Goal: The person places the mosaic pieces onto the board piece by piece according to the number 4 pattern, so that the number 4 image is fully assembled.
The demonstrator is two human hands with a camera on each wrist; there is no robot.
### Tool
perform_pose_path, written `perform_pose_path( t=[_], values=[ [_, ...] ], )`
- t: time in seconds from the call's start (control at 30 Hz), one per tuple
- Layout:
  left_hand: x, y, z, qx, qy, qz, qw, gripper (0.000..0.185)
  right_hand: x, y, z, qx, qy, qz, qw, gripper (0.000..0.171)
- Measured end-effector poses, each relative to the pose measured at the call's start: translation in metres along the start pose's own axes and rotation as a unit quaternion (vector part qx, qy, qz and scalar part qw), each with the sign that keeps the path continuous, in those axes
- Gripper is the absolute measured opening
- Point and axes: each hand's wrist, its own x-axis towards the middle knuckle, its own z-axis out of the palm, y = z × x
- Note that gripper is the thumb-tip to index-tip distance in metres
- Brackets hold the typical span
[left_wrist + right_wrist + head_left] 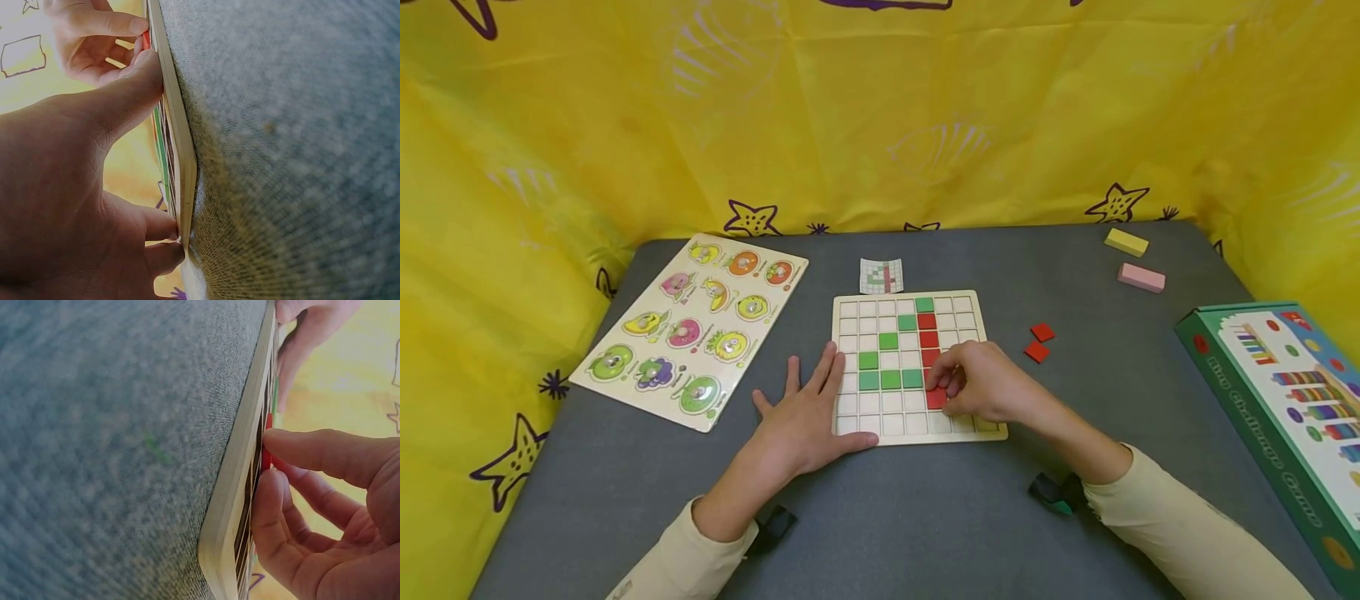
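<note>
A square wooden grid board lies on the table, with green tiles and a column of red tiles set in its cells. My left hand rests at the board's left edge, fingers spread and thumb on the near corner. At the lower end of the red column, my right hand pinches a red square tile by its edges at the board's surface. Part of that column is hidden under the right fingers. Behind the board lies a small pattern card with a matching coloured grid.
Two loose red tiles lie right of the board. A fruit puzzle board is at the left. Yellow and pink blocks sit at the back right. A green game box stands at the right edge.
</note>
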Motion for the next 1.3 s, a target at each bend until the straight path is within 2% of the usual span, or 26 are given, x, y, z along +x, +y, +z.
perform_pose_path(
  t=[0.57, 0.93, 1.3],
  values=[
    [0.000, 0.001, -0.001, 0.003, -0.003, 0.000, 1.0000, 0.119, -0.002, 0.003, -0.007, 0.007, 0.004, -0.004, 1.000, 0.024],
    [0.000, 0.000, 0.000, 0.003, -0.002, 0.000, 1.0000, 0.120, -0.010, 0.011, -0.031, 0.019, 0.034, -0.036, 0.999, 0.020],
    [0.000, 0.000, 0.000, 0.003, -0.001, 0.002, 1.0000, 0.120, -0.026, 0.028, -0.061, 0.009, 0.068, -0.001, 0.998, 0.023]
  ],
)
